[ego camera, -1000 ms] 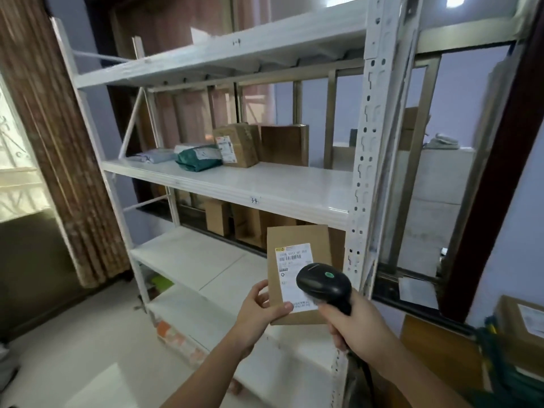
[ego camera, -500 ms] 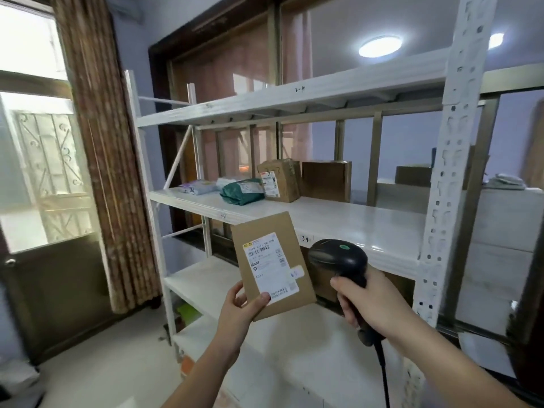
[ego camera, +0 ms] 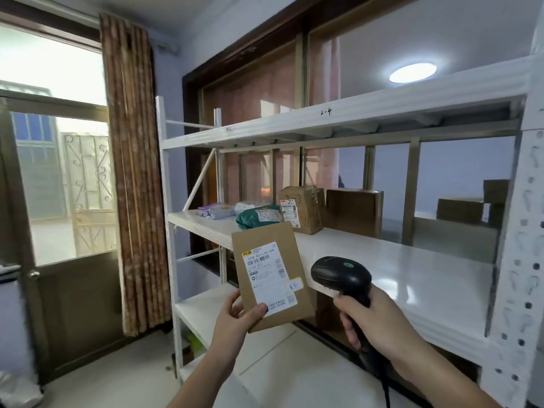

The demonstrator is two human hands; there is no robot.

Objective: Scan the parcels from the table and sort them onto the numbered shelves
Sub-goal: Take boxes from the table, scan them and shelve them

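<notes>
Head view: left hand (ego camera: 235, 322) pinched brown labelled parcel (ego camera: 270, 278), upright, label facing camera, before white shelving rack (ego camera: 426, 293). Right hand (ego camera: 379, 322) gripped black barcode scanner (ego camera: 341, 275), just right of parcel. Green bag (ego camera: 259, 217) and cartons (ego camera: 353, 212) sat on rack's middle shelf.

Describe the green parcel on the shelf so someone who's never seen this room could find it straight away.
Find the white metal rack by the window and look at its middle shelf. Towards the left end sits a soft green bag with a white label, between pale plastic bags and a taped brown box. It is the only green parcel there.
</notes>
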